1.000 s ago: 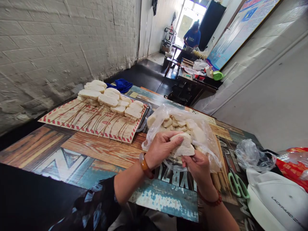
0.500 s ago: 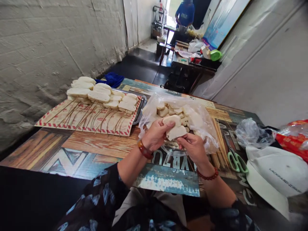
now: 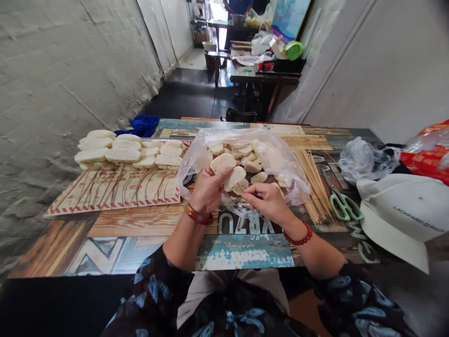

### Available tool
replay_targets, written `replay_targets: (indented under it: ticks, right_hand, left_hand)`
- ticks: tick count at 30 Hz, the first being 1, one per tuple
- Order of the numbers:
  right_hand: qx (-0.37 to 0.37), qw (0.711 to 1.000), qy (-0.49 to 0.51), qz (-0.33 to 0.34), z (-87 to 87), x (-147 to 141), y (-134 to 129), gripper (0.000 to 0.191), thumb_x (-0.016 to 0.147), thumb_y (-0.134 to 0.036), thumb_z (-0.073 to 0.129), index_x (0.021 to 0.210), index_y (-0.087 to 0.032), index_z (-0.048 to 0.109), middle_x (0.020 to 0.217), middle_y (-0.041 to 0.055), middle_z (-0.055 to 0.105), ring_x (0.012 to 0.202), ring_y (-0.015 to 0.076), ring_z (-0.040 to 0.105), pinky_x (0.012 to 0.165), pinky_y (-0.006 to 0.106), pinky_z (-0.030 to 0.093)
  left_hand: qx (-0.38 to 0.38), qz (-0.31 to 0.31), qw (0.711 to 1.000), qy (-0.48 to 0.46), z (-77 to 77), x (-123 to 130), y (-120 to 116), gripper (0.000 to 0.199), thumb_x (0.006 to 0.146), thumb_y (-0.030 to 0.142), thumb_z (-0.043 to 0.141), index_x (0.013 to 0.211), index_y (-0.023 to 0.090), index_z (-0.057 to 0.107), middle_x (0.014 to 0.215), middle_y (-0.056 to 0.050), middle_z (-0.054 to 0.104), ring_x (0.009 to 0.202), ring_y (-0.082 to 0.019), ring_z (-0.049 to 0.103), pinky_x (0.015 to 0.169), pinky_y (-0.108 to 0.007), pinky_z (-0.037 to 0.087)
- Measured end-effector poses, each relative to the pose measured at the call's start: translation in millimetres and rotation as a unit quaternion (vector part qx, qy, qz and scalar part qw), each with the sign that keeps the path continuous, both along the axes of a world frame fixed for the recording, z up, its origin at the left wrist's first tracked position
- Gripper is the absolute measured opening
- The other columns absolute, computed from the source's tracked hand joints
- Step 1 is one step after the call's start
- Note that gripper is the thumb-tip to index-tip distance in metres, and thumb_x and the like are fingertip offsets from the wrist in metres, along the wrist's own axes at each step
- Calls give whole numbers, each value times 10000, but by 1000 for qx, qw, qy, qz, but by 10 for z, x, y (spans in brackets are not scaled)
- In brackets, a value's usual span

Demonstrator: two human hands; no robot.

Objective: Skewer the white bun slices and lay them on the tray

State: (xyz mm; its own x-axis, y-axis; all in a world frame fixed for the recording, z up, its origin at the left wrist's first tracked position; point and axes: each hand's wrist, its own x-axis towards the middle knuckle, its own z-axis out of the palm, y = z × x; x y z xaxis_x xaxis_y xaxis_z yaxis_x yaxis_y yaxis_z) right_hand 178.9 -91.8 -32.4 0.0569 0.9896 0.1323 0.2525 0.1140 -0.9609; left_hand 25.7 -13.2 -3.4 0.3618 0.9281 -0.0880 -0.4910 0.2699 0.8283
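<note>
My left hand (image 3: 207, 189) is closed on two pale oval bread slices (image 3: 223, 164), thumb lying across them. Just to their right, my right hand (image 3: 264, 199) is pinched, thumb and forefinger together at the fingertips; whatever is between them is too small to make out. Both hands are over the near side of an open clear plastic bag (image 3: 293, 173) with many loose slices (image 3: 253, 166) in it. At the left, skewered bread slices (image 3: 123, 150) are stacked on a tray, their sticks pointing towards me over a red-edged printed paper (image 3: 105, 199).
Bare bamboo skewers (image 3: 314, 192) lie right of the bag, beside green-handled scissors (image 3: 345, 206). A white cap (image 3: 403, 206), a crumpled plastic bag (image 3: 368, 157) and a red package (image 3: 430, 152) are at the right. A blue cloth (image 3: 143, 125) lies behind the tray. A person stands at a far table.
My right hand has come away from the slices, its fingertips now apart from them. My left hand still holds them, slightly further left. The view has tilted down and levelled.
</note>
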Motion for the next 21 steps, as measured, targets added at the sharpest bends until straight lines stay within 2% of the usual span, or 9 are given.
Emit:
replay_targets:
  ticks: [11,21]
  right_hand:
    - [3,1000,9,-9,-4,-28,-8,153,817,-288,695,706,-183,699,548,-23,631,428,112,595,414,204,405]
    - [-8,1000,22,6,61,-4,-25,197,822,-341,712,710,-180,694,498,-35,596,381,93,508,381,203,371]
  left_hand:
    - [14,-4,1000,26,-21,43,-35,401,600,305,916,926,139,752,882,-73,788,826,-218,745,778,-313,593]
    - [11,-33,999,19,-6,68,-101,441,603,316,916,968,151,733,893,-63,786,753,-185,722,669,-263,556]
